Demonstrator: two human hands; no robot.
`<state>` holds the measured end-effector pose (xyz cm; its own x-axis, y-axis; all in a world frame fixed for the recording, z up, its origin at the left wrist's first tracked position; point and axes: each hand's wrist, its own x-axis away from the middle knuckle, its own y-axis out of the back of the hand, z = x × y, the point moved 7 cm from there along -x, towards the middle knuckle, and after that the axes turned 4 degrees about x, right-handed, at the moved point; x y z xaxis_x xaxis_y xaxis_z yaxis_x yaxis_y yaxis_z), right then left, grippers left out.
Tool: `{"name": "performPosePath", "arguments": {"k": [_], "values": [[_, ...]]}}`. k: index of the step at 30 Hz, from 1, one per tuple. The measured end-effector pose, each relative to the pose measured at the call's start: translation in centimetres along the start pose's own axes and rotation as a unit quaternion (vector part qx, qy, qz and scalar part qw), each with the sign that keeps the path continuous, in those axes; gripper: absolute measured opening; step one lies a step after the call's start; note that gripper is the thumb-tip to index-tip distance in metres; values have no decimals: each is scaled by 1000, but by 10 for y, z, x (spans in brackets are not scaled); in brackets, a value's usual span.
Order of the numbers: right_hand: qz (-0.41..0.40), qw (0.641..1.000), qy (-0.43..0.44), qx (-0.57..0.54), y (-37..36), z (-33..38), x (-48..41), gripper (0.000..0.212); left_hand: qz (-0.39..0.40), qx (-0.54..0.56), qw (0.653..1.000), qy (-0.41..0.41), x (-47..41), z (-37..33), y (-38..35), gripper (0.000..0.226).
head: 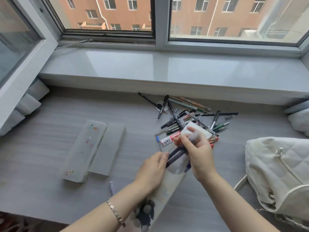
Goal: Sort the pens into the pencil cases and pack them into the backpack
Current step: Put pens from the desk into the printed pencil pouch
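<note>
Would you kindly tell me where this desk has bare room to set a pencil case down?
Bare: the grey wood-grain desk between the open frosted plastic pencil case and the heap of loose pens, the strip left of that case, and the glossy pale windowsill. Crowded: the heap itself, with only a narrow gap to the white quilted backpack.

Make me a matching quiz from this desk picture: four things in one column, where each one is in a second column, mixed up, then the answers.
Things:
1. backpack
2. plastic pencil case
3. fabric pouch
4. dark pens

Places:
A. gripped in the right hand
B. held by the left hand
C. lying open on the left of the desk
D. at the desk's right edge

Pairs: 1-D, 2-C, 3-B, 4-A.
</note>
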<state>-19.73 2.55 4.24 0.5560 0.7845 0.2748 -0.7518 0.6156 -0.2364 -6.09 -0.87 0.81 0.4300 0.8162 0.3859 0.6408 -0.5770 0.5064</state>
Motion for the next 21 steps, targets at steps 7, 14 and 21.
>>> {"name": "performPosePath", "arguments": {"k": [7,14,21], "values": [[41,861,219,457,-3,14,0,7,-28,8,999,12,-2,2,0,40],[155,758,298,559,-36,-6,1,39,-96,8,994,41,-7,22,37,39],[254,711,439,486,-109,-56,63,30,-332,9,940,81,8,67,198,42]]}}
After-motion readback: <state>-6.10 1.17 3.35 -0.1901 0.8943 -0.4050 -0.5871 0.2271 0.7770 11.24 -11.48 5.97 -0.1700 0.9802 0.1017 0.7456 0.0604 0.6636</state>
